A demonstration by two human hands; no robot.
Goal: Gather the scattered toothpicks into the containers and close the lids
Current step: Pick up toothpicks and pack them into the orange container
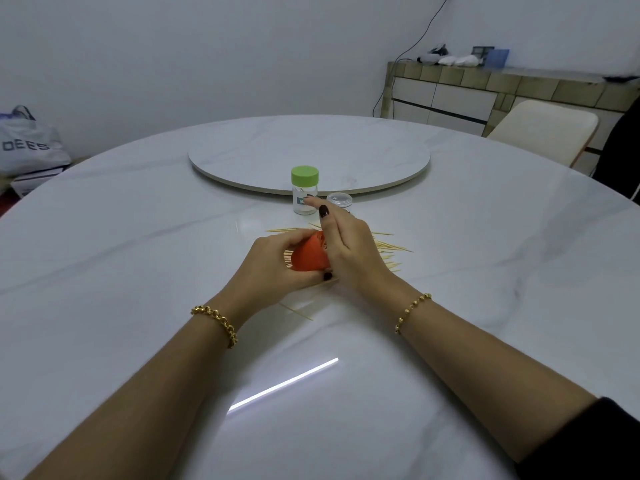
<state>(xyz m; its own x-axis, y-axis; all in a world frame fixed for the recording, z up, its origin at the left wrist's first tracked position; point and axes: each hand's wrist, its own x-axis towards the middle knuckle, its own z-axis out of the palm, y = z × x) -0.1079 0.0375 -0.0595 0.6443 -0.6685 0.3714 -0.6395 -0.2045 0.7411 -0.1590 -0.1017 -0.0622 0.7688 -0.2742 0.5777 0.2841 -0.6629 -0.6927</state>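
The person sits at a round white table (138, 237), both forearms stretched out over the near edge, with 1 gold bracelet (216, 323) on the left wrist and another (412, 311) on the right.

The left hand (273, 265) curls round a small orange container (310, 259), gripping it tipped on its side just above the tabletop, about midway between the near edge and the turntable (311, 150) at the table's centre. A bundle of toothpick ends (287, 259) pokes out beside the container under the left fingers.

The right hand (349, 251) stands on edge with its fingers straight and together, held flat against the container's right side and gripping nothing.

More loose toothpicks (391, 251) lie fanned on the table behind and to the right of that hand, and 1 stray toothpick (296, 311) lies nearer the near edge, between the wrists.

Beyond the hands, by the turntable's near rim, stands a clear jar with a green lid (304, 195), lid on. Just to its right sits a low clear container (339, 199), partly hidden by the right fingertips.

A pale chair (543, 129) stands at the far right edge.
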